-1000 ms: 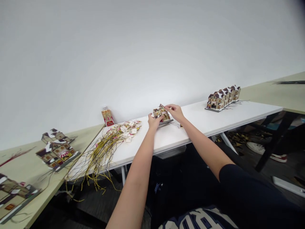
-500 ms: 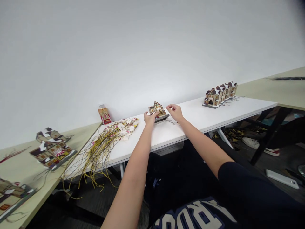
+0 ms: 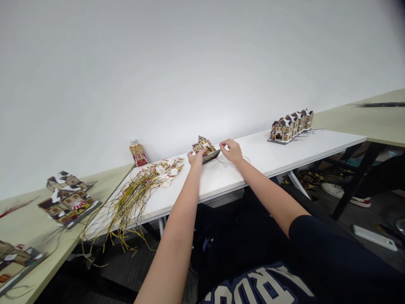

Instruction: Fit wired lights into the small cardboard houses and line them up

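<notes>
A small model house (image 3: pixel 205 145) with beige walls and a dark base is tilted over the white table, gripped by my left hand (image 3: pixel 196 158) at its left side. Dark thin wires stick out below its base. Just right of the house, my right hand (image 3: pixel 230 150) is closed in a pinch on a thin dark wire, which shows as a short piece at the fingertips and a loop by the wrist. To the left lies a heap of yellow and dark wires (image 3: pixel 133 196) with small white and red pieces at their ends (image 3: pixel 163 171).
A row of snowy-roofed model houses (image 3: pixel 291 126) stands at the right on the white table (image 3: pixel 221 183). More model houses (image 3: pixel 68 200) sit on the left wooden table (image 3: pixel 117 177). A gold and red drink can (image 3: pixel 138 153) stands by the wall. A phone (image 3: pixel 375 237) lies lower right.
The house and my left hand have shifted slightly left. My right hand stays pinched, now a little farther from the house, with a wire loop showing by its wrist.
</notes>
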`<action>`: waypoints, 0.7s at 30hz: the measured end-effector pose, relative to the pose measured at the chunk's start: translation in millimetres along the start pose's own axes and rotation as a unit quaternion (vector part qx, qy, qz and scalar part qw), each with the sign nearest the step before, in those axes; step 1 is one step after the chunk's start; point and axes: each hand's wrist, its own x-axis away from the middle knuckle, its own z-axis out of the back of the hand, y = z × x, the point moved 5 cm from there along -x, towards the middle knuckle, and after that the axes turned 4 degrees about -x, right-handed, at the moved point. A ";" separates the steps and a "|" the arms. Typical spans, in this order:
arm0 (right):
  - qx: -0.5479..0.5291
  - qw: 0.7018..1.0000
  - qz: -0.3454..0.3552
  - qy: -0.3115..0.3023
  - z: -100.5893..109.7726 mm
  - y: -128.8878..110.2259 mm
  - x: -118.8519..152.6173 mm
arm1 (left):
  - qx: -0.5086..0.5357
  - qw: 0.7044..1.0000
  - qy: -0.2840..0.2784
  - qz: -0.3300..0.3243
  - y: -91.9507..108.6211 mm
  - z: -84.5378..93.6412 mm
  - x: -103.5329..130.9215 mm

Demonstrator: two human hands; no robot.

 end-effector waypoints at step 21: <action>0.075 0.980 0.060 -0.173 -18.6 -14.3 8.5 | -0.063 0.995 0.019 -0.073 16.8 3.4 15.7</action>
